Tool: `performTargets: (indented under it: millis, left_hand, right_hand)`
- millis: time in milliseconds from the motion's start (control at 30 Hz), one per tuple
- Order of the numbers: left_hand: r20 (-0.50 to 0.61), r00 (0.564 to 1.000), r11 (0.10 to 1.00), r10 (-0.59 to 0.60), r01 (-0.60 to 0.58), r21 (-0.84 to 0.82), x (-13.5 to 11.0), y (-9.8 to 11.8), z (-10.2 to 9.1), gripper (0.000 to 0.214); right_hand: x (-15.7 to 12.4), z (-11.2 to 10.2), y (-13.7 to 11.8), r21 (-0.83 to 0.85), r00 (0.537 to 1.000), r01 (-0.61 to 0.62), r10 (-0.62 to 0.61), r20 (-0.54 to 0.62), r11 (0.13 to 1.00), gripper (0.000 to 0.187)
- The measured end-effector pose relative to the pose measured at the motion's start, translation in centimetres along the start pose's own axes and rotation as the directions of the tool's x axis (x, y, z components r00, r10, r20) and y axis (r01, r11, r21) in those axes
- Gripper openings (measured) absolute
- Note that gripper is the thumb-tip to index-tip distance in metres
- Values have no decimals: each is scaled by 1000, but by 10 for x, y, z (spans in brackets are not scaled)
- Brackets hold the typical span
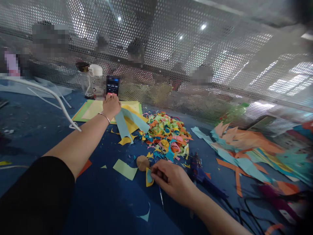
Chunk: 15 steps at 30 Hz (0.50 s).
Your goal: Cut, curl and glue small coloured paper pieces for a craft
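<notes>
My left hand reaches to a phone propped upright at the back, its fingertips at the lower edge of the lit screen. Its fingers are partly bent and not wrapped round the phone. My right hand is low over the table with curled fingers, pinching a small yellow-and-blue paper piece. A thin pen-like tool passes beneath this hand; whether the fingers grip it is hidden. Beside the paper piece is a round tan disc. A pale green paper piece lies to its left.
Behind the right hand is a heap of colourful paper scraps. A stack of coloured sheets lies under the left wrist. Bottles stand by the perforated metal screen. A purple glue gun, cables and cut paper strips are right.
</notes>
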<state>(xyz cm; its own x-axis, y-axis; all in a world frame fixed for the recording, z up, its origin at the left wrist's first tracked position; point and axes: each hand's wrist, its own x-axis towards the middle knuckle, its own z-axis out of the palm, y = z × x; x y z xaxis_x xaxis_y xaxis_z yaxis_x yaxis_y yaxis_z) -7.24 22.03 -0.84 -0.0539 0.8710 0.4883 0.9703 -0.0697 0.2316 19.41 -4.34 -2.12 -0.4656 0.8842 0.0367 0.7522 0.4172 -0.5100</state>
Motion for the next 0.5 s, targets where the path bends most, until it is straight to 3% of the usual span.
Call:
performTargets:
  millis: [500]
  left_hand:
    - [52,997,999,-50,49,23,18,-12,34,53]
  right_hand:
    - [2,0,0,-1,999,-28,28,22,1000,7]
